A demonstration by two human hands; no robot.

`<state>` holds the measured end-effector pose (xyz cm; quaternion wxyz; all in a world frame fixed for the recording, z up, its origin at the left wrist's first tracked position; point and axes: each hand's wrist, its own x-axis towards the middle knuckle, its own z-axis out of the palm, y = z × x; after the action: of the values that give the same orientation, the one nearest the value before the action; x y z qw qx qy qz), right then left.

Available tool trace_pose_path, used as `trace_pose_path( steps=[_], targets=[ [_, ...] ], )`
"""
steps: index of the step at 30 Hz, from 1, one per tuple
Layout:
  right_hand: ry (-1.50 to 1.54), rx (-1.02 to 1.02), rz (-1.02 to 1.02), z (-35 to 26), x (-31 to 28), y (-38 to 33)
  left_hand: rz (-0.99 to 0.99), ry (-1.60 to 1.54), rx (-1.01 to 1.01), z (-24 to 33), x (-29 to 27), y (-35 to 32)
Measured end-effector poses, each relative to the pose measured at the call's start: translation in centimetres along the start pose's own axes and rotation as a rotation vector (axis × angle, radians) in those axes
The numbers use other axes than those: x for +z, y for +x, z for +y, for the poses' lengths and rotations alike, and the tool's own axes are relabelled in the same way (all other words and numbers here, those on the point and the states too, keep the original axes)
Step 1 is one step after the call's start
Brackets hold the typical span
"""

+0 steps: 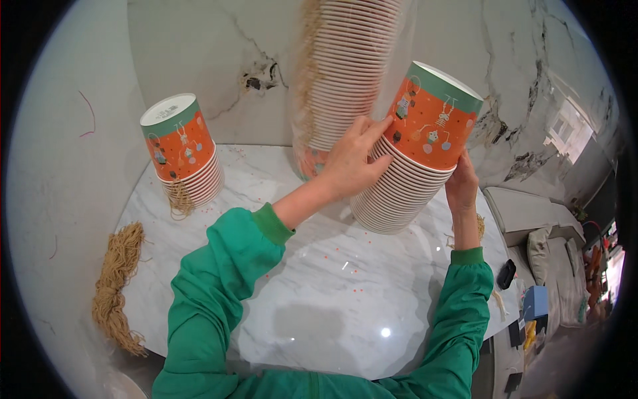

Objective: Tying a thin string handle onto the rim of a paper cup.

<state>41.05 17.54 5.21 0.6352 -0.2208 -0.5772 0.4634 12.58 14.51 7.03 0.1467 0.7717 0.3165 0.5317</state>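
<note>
A stack of nested paper buckets (402, 189) stands mouth down on the right half of the table; the top one (425, 123) is orange with a green band and small cartoon figures. My left hand (359, 158) lies against its left side, index finger and thumb stretched apart and touching it. On the other side my right hand (462, 186) curls round the stack just below the top bucket's rim, its fingers partly hidden behind it. A shorter stack of the same buckets (179, 143) stands upside down at the left, with a tuft of tan shreds at its foot.
A tall column of nested buckets in clear plastic (349, 73) rises against the marble wall at the back. A bundle of tan strands (119, 286) hangs over the left edge of the white marbled table (319, 312). Small orange bits dot the tabletop. A grey sofa (531, 213) stands beyond the right edge.
</note>
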Motion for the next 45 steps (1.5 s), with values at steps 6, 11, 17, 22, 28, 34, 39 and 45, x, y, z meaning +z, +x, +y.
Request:
trace_pose_path(
  steps=[6,11,17,22,28,34,39,45],
  targets=[
    [0.053,0.022,0.002,-0.5,-0.1,-0.1,0.055,-0.121,0.004,0.5,0.0,0.4],
    [-0.059,0.011,0.084,-0.3,0.7,-0.3,0.088,-0.017,0.098,0.4,-0.4,1.8],
    [-0.108,-0.038,0.032,-1.3,0.1,0.2,0.167,-0.178,0.130,0.5,0.6,2.4],
    [-0.098,-0.036,0.056,-1.2,0.5,0.6,0.135,-0.136,0.118,0.4,0.1,2.2],
    [-0.073,-0.040,0.045,-1.7,0.9,0.7,0.058,-0.139,0.071,1.0,-0.7,2.5],
    [-0.046,-0.042,0.060,-1.6,1.5,0.6,0.118,-0.058,0.153,1.0,-0.2,1.8],
    [-0.065,-0.053,0.067,-1.7,1.6,0.6,0.108,-0.050,0.144,1.0,-0.2,2.0],
    [-0.080,-0.050,0.113,-2.0,1.7,1.0,0.085,-0.154,0.089,1.3,-0.5,2.4]
  ],
)
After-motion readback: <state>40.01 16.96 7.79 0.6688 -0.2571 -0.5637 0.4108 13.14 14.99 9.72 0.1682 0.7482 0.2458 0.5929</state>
